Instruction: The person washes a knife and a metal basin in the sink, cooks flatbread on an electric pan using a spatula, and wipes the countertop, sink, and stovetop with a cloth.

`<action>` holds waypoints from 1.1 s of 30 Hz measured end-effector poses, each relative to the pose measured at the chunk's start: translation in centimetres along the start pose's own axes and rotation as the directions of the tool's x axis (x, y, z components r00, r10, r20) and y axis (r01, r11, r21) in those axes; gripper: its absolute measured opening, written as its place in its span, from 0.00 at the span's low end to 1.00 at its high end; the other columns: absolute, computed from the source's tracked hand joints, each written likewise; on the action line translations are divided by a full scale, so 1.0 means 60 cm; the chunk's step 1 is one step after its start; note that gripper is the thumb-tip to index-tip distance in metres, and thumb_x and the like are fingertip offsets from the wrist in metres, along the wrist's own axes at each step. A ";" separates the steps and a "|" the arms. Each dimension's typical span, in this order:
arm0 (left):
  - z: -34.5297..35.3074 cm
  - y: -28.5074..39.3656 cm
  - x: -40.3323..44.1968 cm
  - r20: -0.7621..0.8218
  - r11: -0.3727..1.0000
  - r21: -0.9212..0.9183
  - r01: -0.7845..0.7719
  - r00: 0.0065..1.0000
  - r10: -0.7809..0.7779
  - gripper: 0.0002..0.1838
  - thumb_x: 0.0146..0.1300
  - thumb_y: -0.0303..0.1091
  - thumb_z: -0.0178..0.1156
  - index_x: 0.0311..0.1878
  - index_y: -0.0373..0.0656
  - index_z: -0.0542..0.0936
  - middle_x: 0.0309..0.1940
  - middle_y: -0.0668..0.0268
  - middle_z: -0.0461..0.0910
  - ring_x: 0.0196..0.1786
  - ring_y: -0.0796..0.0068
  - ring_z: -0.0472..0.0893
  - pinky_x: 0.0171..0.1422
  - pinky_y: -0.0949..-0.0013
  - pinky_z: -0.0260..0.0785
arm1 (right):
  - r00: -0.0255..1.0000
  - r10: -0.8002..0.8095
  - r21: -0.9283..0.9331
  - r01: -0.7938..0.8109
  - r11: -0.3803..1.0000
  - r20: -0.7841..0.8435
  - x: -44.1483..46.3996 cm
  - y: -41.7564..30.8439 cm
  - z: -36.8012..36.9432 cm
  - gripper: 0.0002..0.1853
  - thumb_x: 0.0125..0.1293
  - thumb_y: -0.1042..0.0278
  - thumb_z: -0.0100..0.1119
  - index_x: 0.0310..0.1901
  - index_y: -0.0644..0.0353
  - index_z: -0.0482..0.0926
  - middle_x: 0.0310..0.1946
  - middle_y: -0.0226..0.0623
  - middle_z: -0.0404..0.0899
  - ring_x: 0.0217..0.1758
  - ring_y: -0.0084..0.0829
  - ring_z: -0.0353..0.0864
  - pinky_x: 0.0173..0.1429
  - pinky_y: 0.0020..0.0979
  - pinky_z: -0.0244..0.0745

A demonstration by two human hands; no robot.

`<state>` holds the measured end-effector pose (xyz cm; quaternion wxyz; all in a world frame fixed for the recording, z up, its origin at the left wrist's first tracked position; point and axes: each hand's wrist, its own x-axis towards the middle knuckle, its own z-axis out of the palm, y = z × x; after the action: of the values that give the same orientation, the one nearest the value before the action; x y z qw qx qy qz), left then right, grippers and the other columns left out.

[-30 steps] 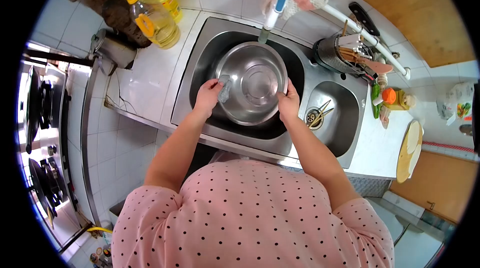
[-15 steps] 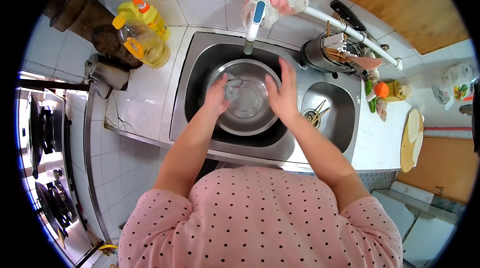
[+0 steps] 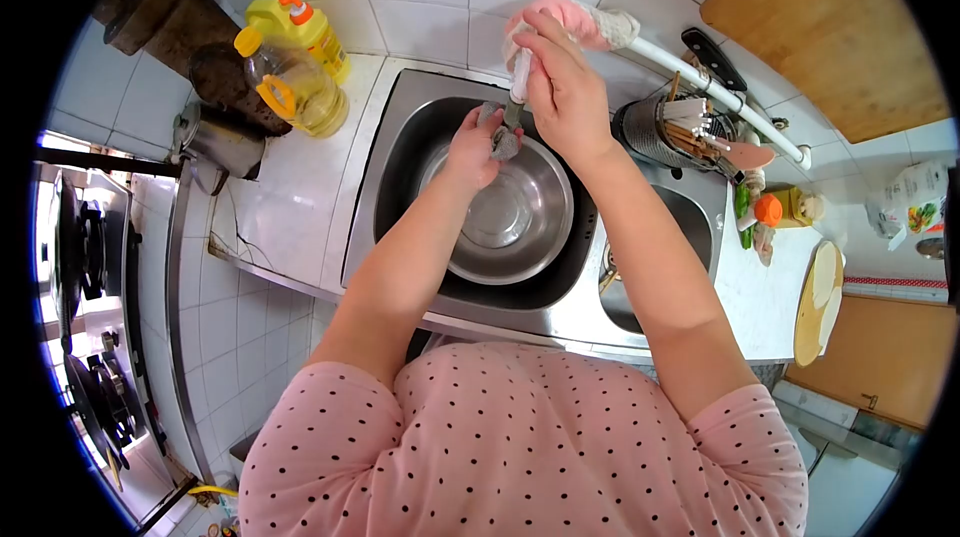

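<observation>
Left hand [image 3: 475, 149]: fingers pinching cloth [image 3: 503, 145] at bowl's [image 3: 535, 237] 12 o'clock, by tap [image 3: 519, 87] mouth. Right hand [image 3: 570, 92] at 1 o'clock, fingers extended over tap; can't tell if gripping. Best: cloth centred below, tap worked gently.

The one view comes from the person's head, facing forward and steeply down over the pink shirt [image 3: 520, 447] toward the sink [image 3: 412, 95]. The camera sits near, so the shirt fills the bottom middle and the sink the centre. Its wide, round picture darkens at the corners and takes in the stove [image 3: 118, 282] far left, tiled wall [image 3: 420, 37] above and table [image 3: 765, 312] at right.
</observation>
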<state>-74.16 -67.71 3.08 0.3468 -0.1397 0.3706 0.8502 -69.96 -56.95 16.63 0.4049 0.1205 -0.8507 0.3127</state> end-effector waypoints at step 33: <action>-0.044 -0.102 0.047 0.475 0.104 0.755 -0.647 0.650 0.593 0.20 0.69 0.41 0.50 0.59 0.44 0.76 0.55 0.49 0.77 0.57 0.49 0.76 0.62 0.58 0.66 | 0.308 0.796 0.847 -0.298 -0.440 0.521 -0.282 0.164 0.222 0.22 0.74 0.41 0.38 0.56 0.46 0.72 0.47 0.30 0.76 0.47 0.34 0.77 0.49 0.38 0.75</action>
<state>-72.00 -65.29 -3.37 -0.0147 0.2544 0.7693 0.5858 -71.77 -58.52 -6.93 0.1137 -0.2141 -0.2065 0.9479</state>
